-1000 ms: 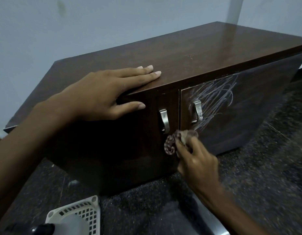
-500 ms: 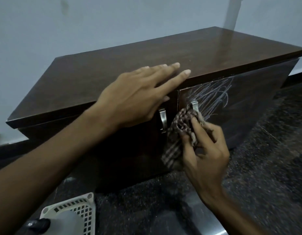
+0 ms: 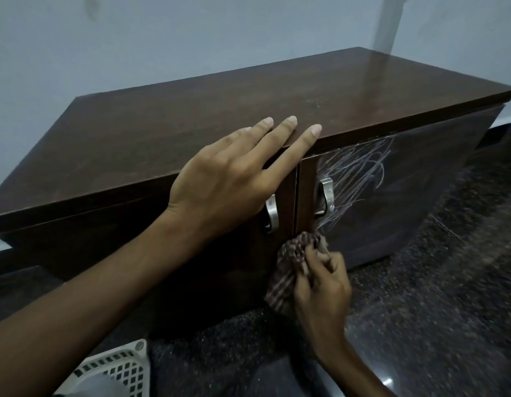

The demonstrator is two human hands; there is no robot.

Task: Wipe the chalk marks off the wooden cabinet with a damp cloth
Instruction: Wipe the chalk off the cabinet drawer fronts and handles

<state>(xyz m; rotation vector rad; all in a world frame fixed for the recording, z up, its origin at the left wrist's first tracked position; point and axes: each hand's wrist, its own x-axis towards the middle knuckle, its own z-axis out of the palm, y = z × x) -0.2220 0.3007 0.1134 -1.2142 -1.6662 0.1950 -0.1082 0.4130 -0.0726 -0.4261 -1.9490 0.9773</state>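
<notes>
At 7 o'clock sits a basket [image 3: 116, 368]. Your left hand [image 3: 228, 179] lies flat on the cabinet's [image 3: 162, 133] front top edge, fingers straight and slightly spread, pointing to 2 o'clock. Your right hand [image 3: 323, 290] pinches the bunched cloth [image 3: 291, 270] against the right door [image 3: 414, 202], below its handle [image 3: 327, 196]. Chalk marks [image 3: 360, 173] fan out at 1 o'clock from the cloth.

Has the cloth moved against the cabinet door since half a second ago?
Yes. The cloth has dropped: it was bunched against the right door's handle and now sits below it, held by the right hand.
</notes>
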